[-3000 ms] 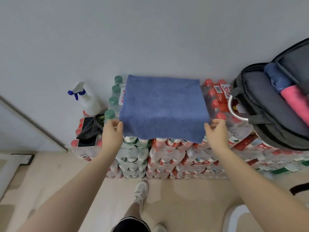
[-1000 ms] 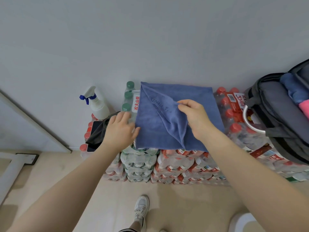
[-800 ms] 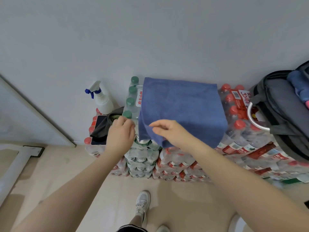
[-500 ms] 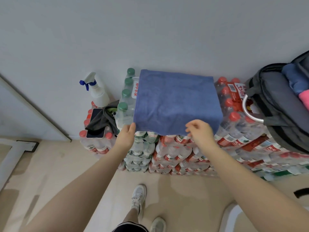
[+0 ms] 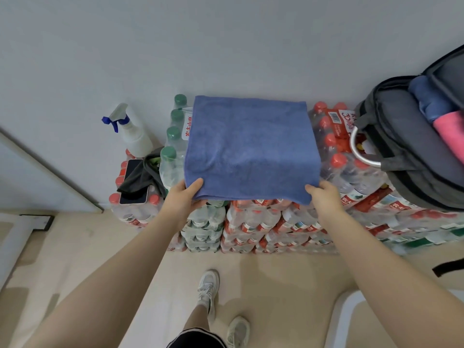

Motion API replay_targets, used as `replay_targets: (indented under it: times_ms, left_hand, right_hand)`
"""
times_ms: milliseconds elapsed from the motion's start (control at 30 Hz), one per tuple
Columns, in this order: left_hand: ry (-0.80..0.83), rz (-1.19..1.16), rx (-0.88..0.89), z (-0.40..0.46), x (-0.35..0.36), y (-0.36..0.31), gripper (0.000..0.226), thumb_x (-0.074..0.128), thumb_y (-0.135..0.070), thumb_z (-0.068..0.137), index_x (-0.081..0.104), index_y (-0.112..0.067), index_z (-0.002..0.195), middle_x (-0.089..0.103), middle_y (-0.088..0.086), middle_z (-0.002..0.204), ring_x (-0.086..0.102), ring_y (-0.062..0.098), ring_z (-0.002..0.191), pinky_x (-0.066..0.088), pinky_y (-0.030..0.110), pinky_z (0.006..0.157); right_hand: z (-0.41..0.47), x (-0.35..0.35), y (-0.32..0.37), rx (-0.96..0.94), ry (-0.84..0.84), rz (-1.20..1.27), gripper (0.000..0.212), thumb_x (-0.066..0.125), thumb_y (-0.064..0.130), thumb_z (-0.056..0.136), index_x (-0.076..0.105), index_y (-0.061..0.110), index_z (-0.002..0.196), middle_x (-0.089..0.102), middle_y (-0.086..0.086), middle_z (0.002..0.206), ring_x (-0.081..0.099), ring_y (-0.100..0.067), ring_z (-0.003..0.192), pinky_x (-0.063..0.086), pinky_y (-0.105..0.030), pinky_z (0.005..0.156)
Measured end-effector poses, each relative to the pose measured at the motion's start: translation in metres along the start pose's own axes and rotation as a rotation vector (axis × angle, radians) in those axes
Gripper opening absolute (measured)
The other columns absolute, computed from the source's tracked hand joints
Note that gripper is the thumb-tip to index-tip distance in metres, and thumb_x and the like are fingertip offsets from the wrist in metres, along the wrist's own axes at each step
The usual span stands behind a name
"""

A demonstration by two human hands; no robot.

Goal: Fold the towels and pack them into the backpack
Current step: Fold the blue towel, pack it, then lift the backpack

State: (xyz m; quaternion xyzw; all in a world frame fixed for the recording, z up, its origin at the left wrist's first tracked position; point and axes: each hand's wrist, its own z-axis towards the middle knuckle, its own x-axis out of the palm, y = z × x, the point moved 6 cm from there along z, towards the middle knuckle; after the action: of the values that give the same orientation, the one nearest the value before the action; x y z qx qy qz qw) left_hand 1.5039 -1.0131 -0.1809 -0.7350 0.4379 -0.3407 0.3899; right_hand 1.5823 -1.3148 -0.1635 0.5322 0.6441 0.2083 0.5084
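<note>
A blue towel (image 5: 251, 146) lies folded flat on top of stacked packs of water bottles (image 5: 253, 222). My left hand (image 5: 184, 197) pinches its near left corner and my right hand (image 5: 324, 197) pinches its near right corner. At the right, a grey backpack (image 5: 406, 146) lies open on the bottle packs, with a rolled blue towel (image 5: 429, 96) and a pink towel (image 5: 452, 134) inside it.
A white spray bottle (image 5: 133, 136) stands against the wall at the left. A phone (image 5: 134, 182) under a dark cloth (image 5: 143, 172) rests on lower bottle packs. A silver ring (image 5: 359, 151) hangs at the backpack's side. My feet are on the beige floor below, and a white stool edge (image 5: 344, 310) shows bottom right.
A second ago my right hand carried one side of the towel across to fold it. Both hands have since moved to the near corners, and the towel lies flat.
</note>
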Motion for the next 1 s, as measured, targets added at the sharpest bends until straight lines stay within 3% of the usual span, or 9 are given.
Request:
replay_targets:
  times_ms: [67, 167, 300, 433, 600, 667, 767, 867, 1000]
  left_hand:
    - [-0.023, 0.021, 0.009, -0.006, -0.001, -0.002, 0.004, 0.054, -0.023, 0.093, 0.056, -0.02, 0.093, 0.064, -0.004, 0.092, 0.061, 0.011, 0.08, 0.05, 0.02, 0.063]
    - [-0.137, 0.096, 0.056, -0.018, -0.006, -0.01, 0.012, 0.057, -0.025, 0.09, 0.051, -0.015, 0.089, 0.058, 0.0, 0.084, 0.055, 0.011, 0.069, 0.047, 0.019, 0.054]
    - [-0.257, 0.123, 0.234, -0.037, -0.01, -0.031, 0.028, 0.058, -0.024, 0.09, 0.042, -0.01, 0.107, 0.054, 0.004, 0.091, 0.055, 0.014, 0.07, 0.048, 0.025, 0.058]
    - [-0.071, 0.064, 0.379, -0.056, 0.008, -0.067, 0.021, 0.043, -0.009, 0.096, 0.055, -0.026, 0.09, 0.053, 0.0, 0.093, 0.051, 0.013, 0.076, 0.045, 0.025, 0.066]
    - [0.132, 0.308, 0.455, -0.055, 0.022, -0.105, 0.054, 0.047, -0.001, 0.063, 0.057, -0.027, 0.109, 0.06, -0.003, 0.107, 0.057, 0.008, 0.09, 0.045, 0.015, 0.078]
    - [0.06, 0.582, 0.519, -0.046, 0.025, -0.12, 0.057, 0.047, -0.001, 0.067, 0.053, -0.026, 0.119, 0.059, 0.0, 0.102, 0.052, 0.011, 0.072, 0.042, 0.013, 0.063]
    - [-0.095, 1.017, 0.659, -0.023, 0.032, -0.139, 0.037, 0.051, -0.001, 0.083, 0.061, -0.016, 0.115, 0.055, 0.007, 0.1, 0.053, 0.022, 0.086, 0.038, 0.025, 0.071]
    - [-0.181, 0.947, 0.694, 0.002, 0.036, -0.156, 0.014, 0.056, -0.01, 0.088, 0.067, -0.002, 0.092, 0.046, 0.006, 0.089, 0.046, 0.024, 0.091, 0.03, 0.025, 0.068]
    - [-0.187, 0.652, 0.537, 0.043, 0.04, -0.176, 0.022, 0.058, -0.024, 0.089, 0.064, -0.003, 0.085, 0.053, 0.007, 0.096, 0.049, 0.02, 0.089, 0.039, 0.03, 0.072]
  right_hand:
    - [-0.005, -0.012, -0.002, -0.012, 0.033, -0.024, 0.023, 0.048, 0.013, 0.093, 0.054, 0.002, 0.113, 0.06, -0.016, 0.116, 0.055, -0.032, 0.104, 0.045, -0.048, 0.095]
    - [-0.019, -0.026, 0.004, -0.135, 0.066, -0.047, 0.022, 0.048, 0.016, 0.094, 0.053, 0.001, 0.109, 0.059, -0.021, 0.112, 0.056, -0.029, 0.091, 0.046, -0.037, 0.073]
    - [-0.037, -0.046, 0.016, -0.225, 0.062, 0.165, 0.018, 0.057, 0.024, 0.09, 0.047, 0.019, 0.104, 0.055, -0.006, 0.107, 0.053, -0.017, 0.085, 0.041, -0.024, 0.06]
    - [-0.05, -0.054, 0.044, -0.313, 0.184, 0.428, 0.017, 0.051, 0.013, 0.093, 0.052, 0.022, 0.079, 0.054, 0.001, 0.086, 0.049, -0.013, 0.066, 0.041, -0.021, 0.05]
    - [-0.041, -0.061, 0.076, -0.296, 0.269, 0.646, 0.03, 0.037, -0.006, 0.089, 0.058, 0.014, 0.092, 0.064, -0.001, 0.082, 0.061, -0.011, 0.069, 0.051, -0.021, 0.064]
    - [-0.03, -0.062, 0.084, -0.316, 0.198, 0.534, 0.027, 0.042, -0.004, 0.091, 0.058, 0.016, 0.099, 0.066, 0.002, 0.082, 0.063, -0.006, 0.07, 0.05, -0.02, 0.065]
    - [-0.012, -0.06, 0.098, -0.388, 0.074, 0.335, 0.015, 0.054, 0.007, 0.09, 0.06, 0.015, 0.101, 0.061, 0.003, 0.078, 0.056, -0.009, 0.074, 0.044, -0.021, 0.065]
    - [0.013, -0.054, 0.11, -0.387, 0.02, 0.287, 0.008, 0.059, 0.012, 0.088, 0.063, 0.017, 0.084, 0.063, -0.006, 0.085, 0.056, -0.017, 0.081, 0.046, -0.033, 0.073]
    - [0.052, -0.041, 0.129, -0.309, -0.001, 0.211, 0.01, 0.058, 0.013, 0.088, 0.062, 0.008, 0.081, 0.064, -0.012, 0.09, 0.057, -0.023, 0.083, 0.047, -0.04, 0.075]
